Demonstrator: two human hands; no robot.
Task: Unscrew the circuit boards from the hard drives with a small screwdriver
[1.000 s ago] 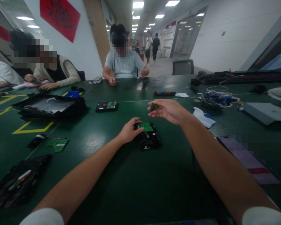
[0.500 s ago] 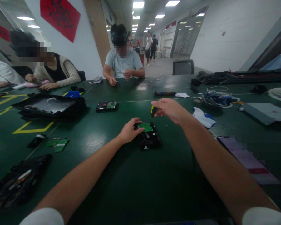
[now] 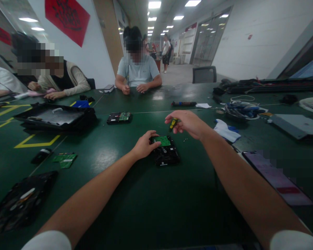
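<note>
A black hard drive [image 3: 169, 156] with a green circuit board [image 3: 163, 140] at its far end lies flat on the dark green table. My left hand [image 3: 147, 144] grips its left edge, the thumb resting on top by the board. Above the drive's far right corner, my right hand [image 3: 185, 121] holds a short black-and-yellow screwdriver [image 3: 173, 124] between curled fingers, its lower end pointing down and clear of the drive. A few tiny pale screws [image 3: 185, 140] lie on the table just right of the drive.
Another hard drive [image 3: 119, 117] lies farther back. At left are a black tray [image 3: 57, 118], loose green circuit boards [image 3: 65, 159] and a black drive part [image 3: 23, 201]. A glove [image 3: 226, 131], a phone [image 3: 276, 178] and a grey metal box [image 3: 298, 125] are at right. Co-workers sit opposite.
The screwdriver has tilted and shifted slightly right in my right hand, and the fingers have rolled around it. My left hand and the hard drive stay put.
</note>
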